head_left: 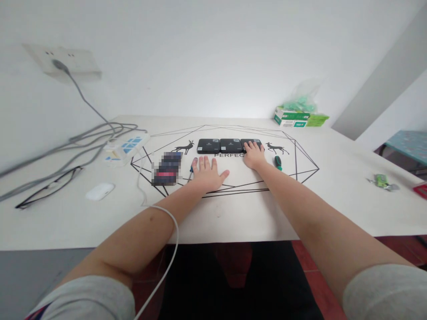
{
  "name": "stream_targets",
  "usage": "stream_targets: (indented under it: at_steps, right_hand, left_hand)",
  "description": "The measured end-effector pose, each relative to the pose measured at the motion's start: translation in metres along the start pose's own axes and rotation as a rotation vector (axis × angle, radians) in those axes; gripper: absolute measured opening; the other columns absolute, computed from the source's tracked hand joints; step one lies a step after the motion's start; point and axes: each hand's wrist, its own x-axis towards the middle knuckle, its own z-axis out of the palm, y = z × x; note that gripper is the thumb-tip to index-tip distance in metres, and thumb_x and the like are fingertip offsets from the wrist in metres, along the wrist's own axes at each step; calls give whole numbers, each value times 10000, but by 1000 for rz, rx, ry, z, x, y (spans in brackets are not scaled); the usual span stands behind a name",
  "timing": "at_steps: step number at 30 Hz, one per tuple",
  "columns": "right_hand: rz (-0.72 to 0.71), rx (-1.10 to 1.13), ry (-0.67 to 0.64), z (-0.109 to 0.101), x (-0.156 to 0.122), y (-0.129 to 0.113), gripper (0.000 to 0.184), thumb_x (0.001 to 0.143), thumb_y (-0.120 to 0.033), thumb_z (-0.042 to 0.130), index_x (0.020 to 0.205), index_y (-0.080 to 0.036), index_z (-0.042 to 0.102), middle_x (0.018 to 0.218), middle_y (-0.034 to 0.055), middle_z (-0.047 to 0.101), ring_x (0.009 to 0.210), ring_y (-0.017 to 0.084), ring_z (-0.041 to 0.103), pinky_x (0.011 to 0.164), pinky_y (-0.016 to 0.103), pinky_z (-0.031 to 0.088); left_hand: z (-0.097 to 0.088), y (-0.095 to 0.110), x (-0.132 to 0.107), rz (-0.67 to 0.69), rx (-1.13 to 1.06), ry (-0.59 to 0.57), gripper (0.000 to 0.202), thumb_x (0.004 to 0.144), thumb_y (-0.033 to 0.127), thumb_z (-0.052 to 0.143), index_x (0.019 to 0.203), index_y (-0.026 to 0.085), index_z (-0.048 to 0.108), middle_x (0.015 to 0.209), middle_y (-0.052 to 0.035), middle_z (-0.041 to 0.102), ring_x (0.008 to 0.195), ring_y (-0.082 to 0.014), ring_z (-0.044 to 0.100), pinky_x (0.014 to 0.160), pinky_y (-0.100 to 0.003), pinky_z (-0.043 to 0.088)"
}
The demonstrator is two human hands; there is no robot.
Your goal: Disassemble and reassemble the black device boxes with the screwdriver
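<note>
Three flat black boxes, the left one [208,146], the middle one [231,146] and the right one [250,141], lie side by side in a row on the white table mat [240,213]. My right hand [255,155] rests with outstretched fingers on the right box, partly covering it. Flat on the mat, my left hand [209,174] has its fingers spread and holds nothing. Just left of its fingers lies a screwdriver [191,170], partly hidden by the hand. A second screwdriver with a green and black handle [278,162] lies right of my right hand.
To the left are a phone [167,169], a power strip [125,149], glasses [50,189], a white case [100,191] and grey cables [80,133]. A white cable [175,249] crosses my left forearm. Small boxes [293,116] stand at the back right; keys [382,181] lie at right.
</note>
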Motion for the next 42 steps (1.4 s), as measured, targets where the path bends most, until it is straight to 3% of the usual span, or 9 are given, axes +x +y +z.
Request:
stream_targets:
  at_steps: [6, 10, 14, 19, 24, 28, 31, 34, 42]
  right_hand:
    - [-94, -35, 93, -5, -2, -9, 767, 1056, -524, 309, 1683, -82, 276, 1772, 172, 264, 1663, 371, 181, 1344, 600, 82]
    - [-296, -143, 56, -13, 1, -13, 775, 1055, -542, 314, 1670, -71, 313, 1768, 168, 276, 1672, 343, 160, 1354, 553, 12]
    - [-341, -182, 77, -14, 12, -36, 823, 1048, -541, 306, 1618, 50, 353, 1741, 240, 298, 1681, 330, 122, 1349, 530, -71]
    - [-376, -47, -3, -2, 31, -97, 812, 1068, -556, 245, 1667, -9, 271, 1754, 225, 270, 1663, 360, 193, 1345, 587, 24]
    - [-397, -5, -81, 3, 50, -140, 851, 1068, -596, 226, 1672, 3, 234, 1749, 265, 258, 1630, 427, 250, 1319, 594, 162]
    - [-420, -9, -143, 0, 68, -152, 908, 1035, -683, 318, 1668, -34, 262, 1754, 280, 230, 1629, 468, 220, 1310, 636, 136]
    - [-401, 73, -134, -1, 78, -158, 977, 984, -758, 383, 1596, 3, 363, 1690, 314, 355, 1583, 476, 318, 1291, 647, 191]
    - [-385, 136, -87, 2, 80, -162, 914, 994, -736, 373, 1568, -25, 405, 1622, 298, 467, 1521, 448, 427, 1268, 618, 257]
    - [-381, 97, -106, -1, 64, -167, 847, 1017, -671, 367, 1609, -65, 404, 1637, 299, 435, 1543, 443, 403, 1280, 581, 226]
  left_hand:
    - [2, -5, 17, -94, -61, 16, 951, 1014, 745, 188, 1722, 110, 178, 1782, -228, 88, 1656, -431, 15, 1301, -641, -48]
    - [4, -8, 23, -109, -76, 82, 963, 1011, 741, 208, 1711, 79, 213, 1765, -253, 159, 1649, -447, 78, 1302, -648, -14]
    - [9, -6, 22, -85, -75, 153, 987, 1018, 725, 238, 1684, -3, 243, 1741, -293, 203, 1645, -448, 113, 1314, -621, 9]
    - [9, -3, 14, -32, -83, 225, 957, 1043, 684, 245, 1676, -33, 233, 1736, -288, 230, 1648, -419, 139, 1327, -588, 44]
    - [1, -1, 0, -7, -7, 173, 833, 1032, 425, 399, 1578, -196, 293, 1694, -386, 222, 1625, -457, 188, 1327, -537, 99]
    - [2, 4, -5, -14, -17, 177, 839, 1033, 429, 395, 1585, -192, 279, 1709, -372, 196, 1633, -463, 142, 1326, -533, 88]
    - [2, 4, -7, -18, -25, 140, 843, 1034, 465, 368, 1590, -166, 306, 1711, -349, 228, 1630, -465, 162, 1324, -544, 87]
    - [-2, 0, -8, -63, -26, 105, 918, 1031, 562, 346, 1609, -149, 282, 1723, -333, 209, 1637, -472, 119, 1328, -551, 56]
    - [-9, -3, -9, -168, 4, 12, 1086, 979, 713, 362, 1629, -146, 221, 1733, -338, 145, 1645, -462, 49, 1334, -540, 43]
